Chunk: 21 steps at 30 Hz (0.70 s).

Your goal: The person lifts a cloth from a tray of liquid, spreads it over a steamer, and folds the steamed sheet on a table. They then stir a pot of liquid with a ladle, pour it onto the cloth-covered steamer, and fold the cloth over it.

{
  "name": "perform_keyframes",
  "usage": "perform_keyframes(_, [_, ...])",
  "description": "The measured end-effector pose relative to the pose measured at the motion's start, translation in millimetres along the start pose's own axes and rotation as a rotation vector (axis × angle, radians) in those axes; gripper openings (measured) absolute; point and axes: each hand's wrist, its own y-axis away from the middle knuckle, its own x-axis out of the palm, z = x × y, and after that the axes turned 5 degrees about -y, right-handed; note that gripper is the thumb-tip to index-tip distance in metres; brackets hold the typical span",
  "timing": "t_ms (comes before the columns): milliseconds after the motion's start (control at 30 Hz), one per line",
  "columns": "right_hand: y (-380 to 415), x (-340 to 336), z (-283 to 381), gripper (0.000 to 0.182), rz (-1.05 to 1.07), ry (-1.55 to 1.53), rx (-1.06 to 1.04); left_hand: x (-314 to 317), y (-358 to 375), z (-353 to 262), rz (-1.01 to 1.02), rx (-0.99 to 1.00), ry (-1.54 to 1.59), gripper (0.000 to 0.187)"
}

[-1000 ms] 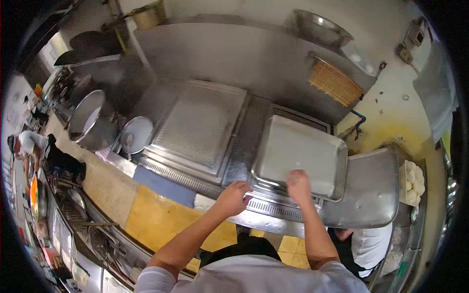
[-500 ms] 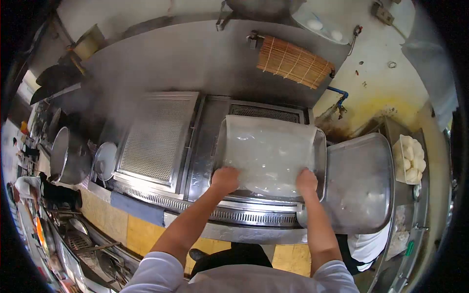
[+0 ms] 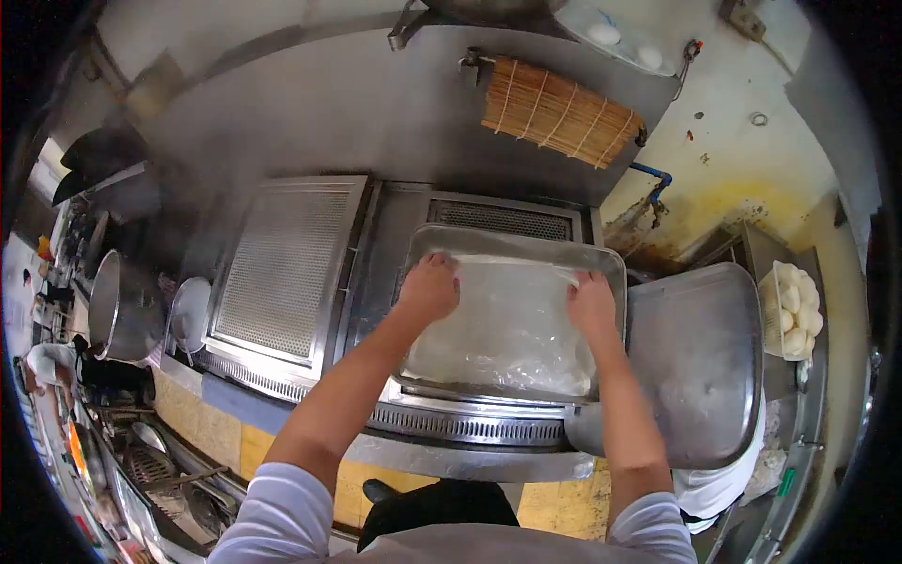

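Note:
A thin, wet, whitish sheet (image 3: 512, 315) lies spread in a rectangular metal tray (image 3: 526, 242) in front of me. It looks shiny and partly see-through, with wrinkles towards the near side. My left hand (image 3: 432, 287) is closed at the sheet's far left corner, inside the tray's left wall. At the far right corner, my right hand (image 3: 591, 301) pinches the sheet, its fingertips on the edge. A bare strip of tray shows beyond the sheet's far edge.
Left of the tray is a steamer with a perforated metal plate (image 3: 282, 268), steam rising behind it. A large metal tray (image 3: 693, 362) stands at the right, beside a basket of white rounded pieces (image 3: 795, 310). A bamboo mat (image 3: 562, 113) hangs on the back wall.
Both hands have moved away from me, from the tray's near side towards its far side. The sheet's far edge, which overlapped the back rim, now lies inside the tray.

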Motion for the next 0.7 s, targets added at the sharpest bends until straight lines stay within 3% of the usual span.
perform_keyframes(67, [-22, 32, -17, 0.027, 0.072, 0.097, -0.051, 23, -28, 4, -0.167, 0.009, -0.09, 0.031])
perform_keyframes(100, [-31, 40, -22, 0.028, 0.109, 0.145, -0.076, 29, -36, 5, -0.12, -0.007, -0.107, 0.03])
perform_keyframes(200, [-45, 49, -32, 0.031, 0.49, 0.157, 0.192, 40, -49, 8, 0.055, -0.052, -0.125, 0.03])
perform_keyframes(267, [-44, 41, -36, 0.033, 0.559, 0.159, 0.152, 35, -51, 11, 0.219, -0.076, -0.095, 0.031])
perform_keyframes(300, [-43, 36, -38, 0.034, 0.593, 0.16, 0.13, 41, -50, 15, 0.207, -0.056, -0.123, 0.031])
perform_keyframes(400, [-23, 30, -57, 0.03, 0.416, 0.371, -0.044, 50, -39, 29, 0.151, -0.032, -0.139, 0.03])
perform_keyframes(500, [-16, 10, -58, 0.024, 0.411, 0.391, 0.006, 38, -16, 35, 0.073, -0.012, -0.088, 0.028])
perform_keyframes(600, [-7, -11, -73, 0.021, 0.242, 0.039, -0.039, 38, 4, 54, -0.025, 0.116, -0.107, 0.026])
perform_keyframes(700, [-9, -65, -50, 0.02, 0.201, -0.548, 0.256, 23, 26, 68, -0.18, 0.141, 0.023, 0.023])
